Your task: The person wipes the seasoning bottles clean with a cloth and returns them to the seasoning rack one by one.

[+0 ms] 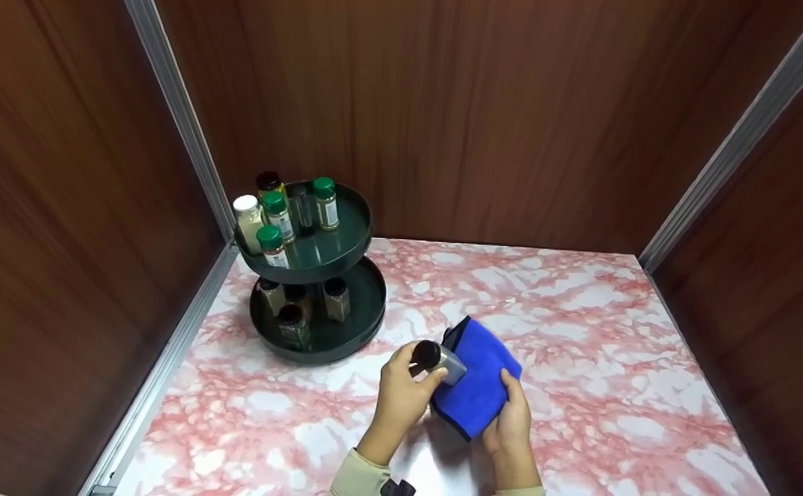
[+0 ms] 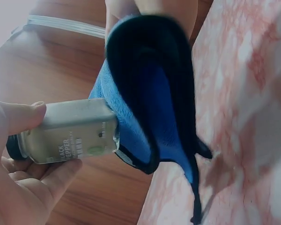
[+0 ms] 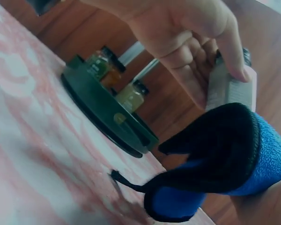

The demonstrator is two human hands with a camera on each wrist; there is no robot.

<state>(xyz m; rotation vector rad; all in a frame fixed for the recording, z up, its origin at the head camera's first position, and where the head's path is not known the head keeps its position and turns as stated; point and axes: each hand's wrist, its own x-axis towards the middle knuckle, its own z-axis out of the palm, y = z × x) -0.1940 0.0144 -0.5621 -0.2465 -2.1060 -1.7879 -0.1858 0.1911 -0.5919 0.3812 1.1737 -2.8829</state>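
Observation:
My left hand [image 1: 405, 389] grips a black pepper jar [image 2: 70, 131] with a dark cap, its thumb on one side and fingers on the other. The jar lies tilted, its base against a blue cloth [image 1: 481, 382] with black edging. My right hand [image 1: 512, 417] holds that cloth from the right, thumb on top and the other fingers beneath it. In the left wrist view the cloth is folded over, with a thin black loop hanging from its edge. The right wrist view shows the jar [image 3: 229, 89] just above the folded cloth.
A dark green two-tier turntable [image 1: 326, 348] stands at the back left. Its upper tier [image 1: 346, 238] bears several jars with green, white and dark caps; dark-capped jars [image 1: 336, 300] stand below. Brown wood-look panels [image 1: 484, 117] enclose the pink marbled tabletop [image 1: 601, 386].

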